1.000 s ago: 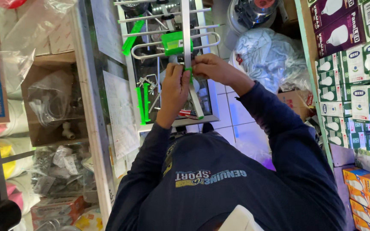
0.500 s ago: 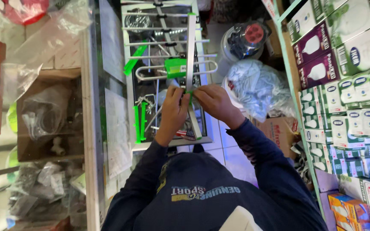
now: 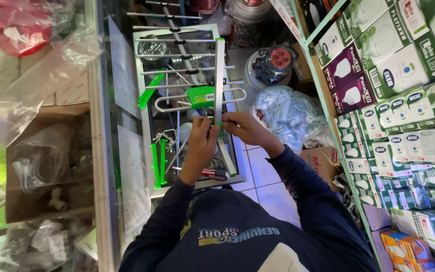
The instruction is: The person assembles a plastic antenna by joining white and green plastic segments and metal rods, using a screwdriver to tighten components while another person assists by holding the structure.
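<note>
Item: long silver metal antenna boom with thin cross rods and green plastic fittings [image 3: 219, 75], lying over the glass-topped counter [image 3: 127, 100], running toward 12 o'clock from the hands.
Left hand [image 3: 201, 141]: fingers pinched on the boom's near end, likely steadying it.
Right hand [image 3: 245, 128]: fingertips pinched at the same end, on a small green clip — what it works is hidden.
At 3 o'clock: shelf of boxed bulbs [image 3: 404, 126].
At 1 o'clock: crumpled clear plastic bag [image 3: 290, 113] — on the floor.

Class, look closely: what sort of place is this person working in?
Probably a small electrical or hardware shop: shelves of boxed light bulbs, a cable reel, and a metal aerial that both hands are working on.
</note>
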